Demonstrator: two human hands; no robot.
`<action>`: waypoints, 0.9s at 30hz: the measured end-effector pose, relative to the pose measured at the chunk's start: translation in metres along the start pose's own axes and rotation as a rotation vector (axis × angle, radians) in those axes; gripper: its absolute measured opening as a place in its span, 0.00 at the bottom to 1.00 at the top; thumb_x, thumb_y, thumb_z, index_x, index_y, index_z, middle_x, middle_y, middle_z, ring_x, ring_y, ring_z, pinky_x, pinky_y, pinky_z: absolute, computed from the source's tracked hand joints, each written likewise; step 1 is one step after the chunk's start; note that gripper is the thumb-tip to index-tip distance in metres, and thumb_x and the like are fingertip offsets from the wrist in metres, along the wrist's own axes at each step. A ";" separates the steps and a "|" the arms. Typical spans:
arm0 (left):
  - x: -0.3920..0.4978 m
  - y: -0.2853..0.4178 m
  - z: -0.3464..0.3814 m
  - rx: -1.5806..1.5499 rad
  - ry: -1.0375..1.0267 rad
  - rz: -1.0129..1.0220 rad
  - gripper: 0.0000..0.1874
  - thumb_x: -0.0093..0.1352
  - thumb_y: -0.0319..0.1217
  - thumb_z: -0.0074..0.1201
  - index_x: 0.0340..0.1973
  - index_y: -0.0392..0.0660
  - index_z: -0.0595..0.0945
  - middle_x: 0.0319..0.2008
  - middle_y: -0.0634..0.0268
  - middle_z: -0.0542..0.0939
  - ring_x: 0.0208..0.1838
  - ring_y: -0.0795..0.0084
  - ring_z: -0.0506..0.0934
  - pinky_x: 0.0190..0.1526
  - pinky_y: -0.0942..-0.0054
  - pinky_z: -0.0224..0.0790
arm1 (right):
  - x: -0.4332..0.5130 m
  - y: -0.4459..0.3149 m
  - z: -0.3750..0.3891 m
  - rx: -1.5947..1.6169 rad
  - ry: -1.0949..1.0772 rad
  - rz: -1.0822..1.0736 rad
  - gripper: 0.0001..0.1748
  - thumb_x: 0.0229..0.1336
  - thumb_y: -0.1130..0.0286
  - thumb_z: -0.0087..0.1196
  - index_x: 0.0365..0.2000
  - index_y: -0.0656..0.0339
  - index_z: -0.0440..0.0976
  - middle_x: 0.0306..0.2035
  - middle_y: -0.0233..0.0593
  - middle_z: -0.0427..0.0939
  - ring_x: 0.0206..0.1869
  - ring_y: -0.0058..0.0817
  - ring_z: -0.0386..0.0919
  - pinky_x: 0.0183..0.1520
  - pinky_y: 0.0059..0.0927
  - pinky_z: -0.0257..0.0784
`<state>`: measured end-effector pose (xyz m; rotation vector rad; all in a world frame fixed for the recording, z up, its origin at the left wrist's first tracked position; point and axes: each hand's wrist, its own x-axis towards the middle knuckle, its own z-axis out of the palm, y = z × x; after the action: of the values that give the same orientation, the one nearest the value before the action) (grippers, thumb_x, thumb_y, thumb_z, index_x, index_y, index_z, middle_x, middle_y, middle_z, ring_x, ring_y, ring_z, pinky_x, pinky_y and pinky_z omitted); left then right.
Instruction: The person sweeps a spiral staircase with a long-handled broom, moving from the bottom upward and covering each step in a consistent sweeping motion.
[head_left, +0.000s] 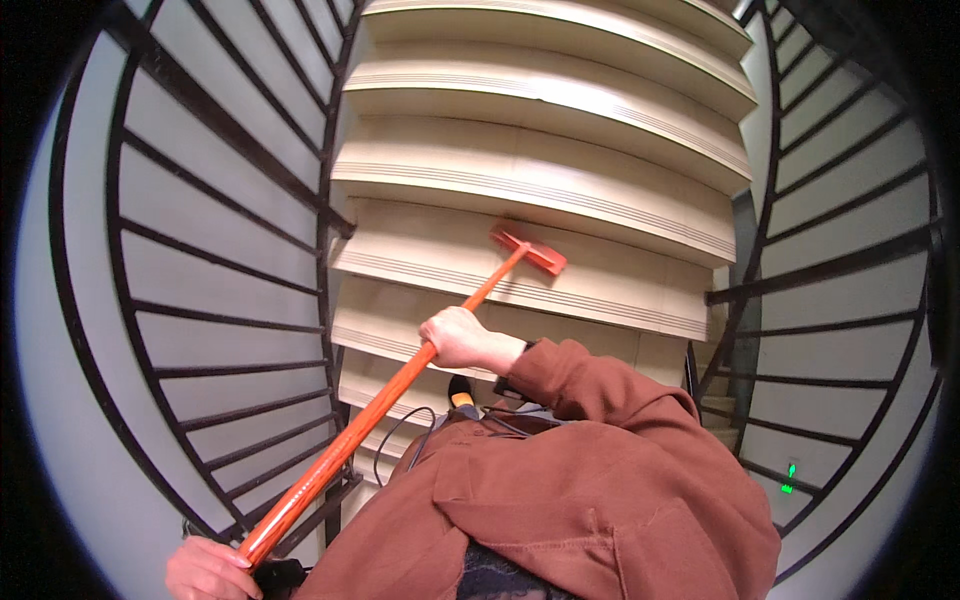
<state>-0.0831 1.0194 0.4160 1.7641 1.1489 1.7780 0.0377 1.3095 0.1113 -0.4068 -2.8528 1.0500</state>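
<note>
A long orange-brown handle (367, 420) runs from the lower left up to a red broom head (529, 249), which lies slanted on a cream stair tread (637, 277). My right hand (459, 337) is closed around the handle partway along it. At the bottom left, my left hand (211, 570) grips the handle's top end. The bristles under the head are blurred and mostly hidden.
More cream steps (555, 157) with grooved edges rise ahead. Dark metal railings stand at the left (225, 259) and right (832, 300). My dark shoe (460, 391) is on a lower step; black cables (405, 411) hang by my brown top. A green light (789, 478) shows at the right.
</note>
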 end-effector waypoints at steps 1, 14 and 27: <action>-0.005 0.003 0.000 0.085 0.051 0.010 0.15 0.58 0.19 0.42 0.15 0.50 0.59 0.09 0.67 0.70 0.12 0.72 0.72 0.19 0.68 0.71 | 0.020 -0.006 0.009 -0.001 0.008 -0.051 0.05 0.38 0.69 0.56 0.14 0.56 0.74 0.16 0.47 0.74 0.24 0.50 0.76 0.29 0.48 0.70; -0.048 0.002 -0.050 0.331 0.218 -0.126 0.15 0.60 0.22 0.44 0.12 0.49 0.63 0.07 0.70 0.66 0.11 0.72 0.67 0.28 0.67 0.68 | 0.164 -0.076 0.071 -0.097 0.006 -0.169 0.15 0.53 0.55 0.55 0.20 0.55 0.76 0.26 0.40 0.78 0.37 0.40 0.75 0.46 0.43 0.65; -0.092 -0.015 -0.113 0.414 0.536 -0.199 0.15 0.62 0.30 0.48 0.15 0.49 0.61 0.06 0.73 0.64 0.10 0.78 0.64 0.36 0.67 0.66 | 0.249 -0.107 0.118 -0.217 0.000 -0.160 0.14 0.50 0.56 0.57 0.19 0.54 0.75 0.25 0.35 0.77 0.39 0.36 0.74 0.42 0.40 0.64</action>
<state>-0.1824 0.9276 0.3601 1.3216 1.9519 2.0565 -0.2441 1.2251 0.0853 -0.1860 -2.9500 0.7168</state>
